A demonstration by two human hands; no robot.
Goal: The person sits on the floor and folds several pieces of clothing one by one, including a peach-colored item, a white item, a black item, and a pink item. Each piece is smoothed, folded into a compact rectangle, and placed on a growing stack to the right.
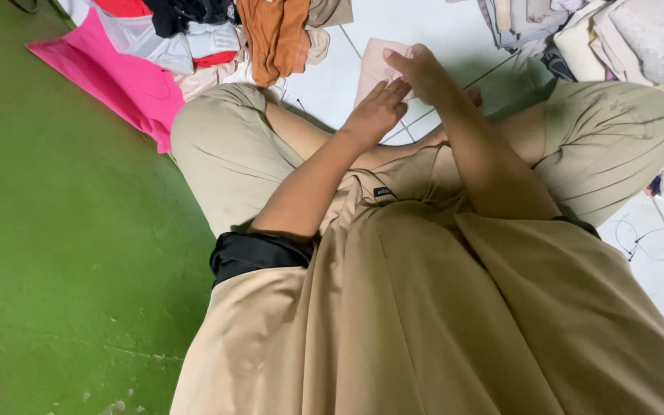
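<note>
Sitting cross-legged on the white tile floor (659,257), tan dress draped over my lap. My left hand (378,110) is flat with the fingers out straight, pressing down on the pale pink cloth (374,68) lying on the tiles just past my knees. My right hand (423,71) has a pinching grip on that same cloth's top edge. Further out there's a hot pink cloth (121,81) on the left by the green wall, an orange garment (274,34) in the heap, and another clothes pile (609,34) off to the right.
</note>
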